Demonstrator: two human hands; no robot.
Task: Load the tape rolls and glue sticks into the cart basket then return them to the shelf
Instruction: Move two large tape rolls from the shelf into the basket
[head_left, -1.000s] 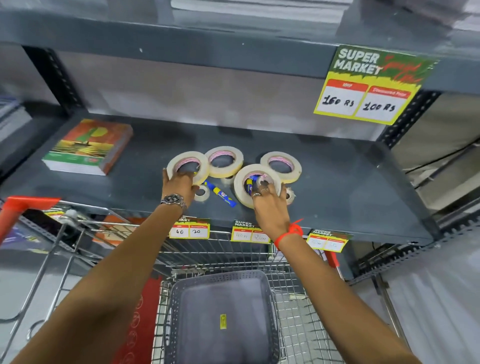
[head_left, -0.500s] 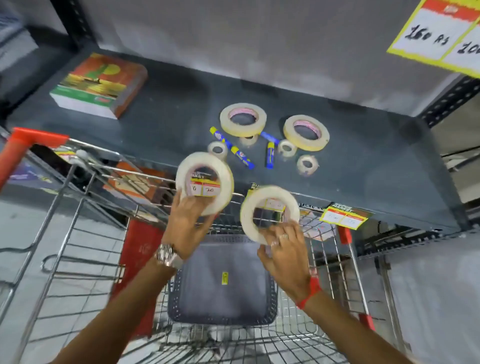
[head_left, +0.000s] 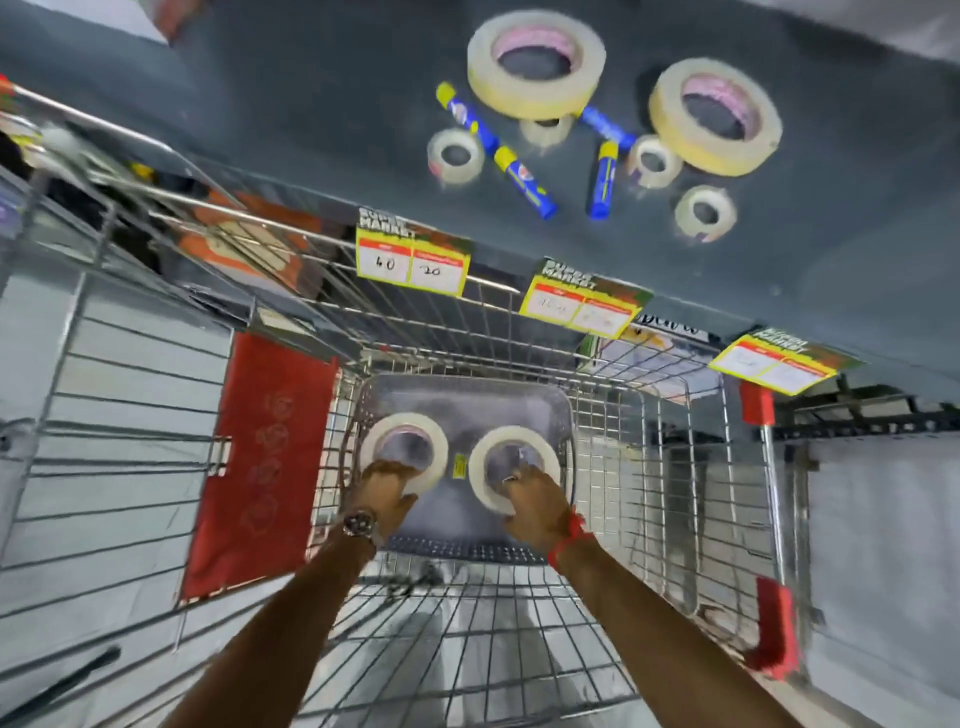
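Fingers (head_left: 387, 470) of left hand (head_left: 384, 499) & right hand (head_left: 530, 501) each grip a big tape roll (head_left: 404, 451), low in basket (head_left: 566, 415), frame center. Shelf (head_left: 311, 104), upper right: approx. 6 rolls, 4 glue sticks (head_left: 523, 182) left; return step not begun.

tape rolls (head_left: 535, 62): cream, pink cores | glue sticks (head_left: 524, 182): blue, yellow caps | shelf (head_left: 311, 104): dark grey | basket (head_left: 462, 395): grey

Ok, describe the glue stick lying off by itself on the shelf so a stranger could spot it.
Start at the grey shelf above the cart. Among the tape rolls there, find the big roll on the right. The lone glue stick lies just left of it, blue with a yellow cap, pointing nearly straight toward the shelf edge; the other sticks lie slanted.
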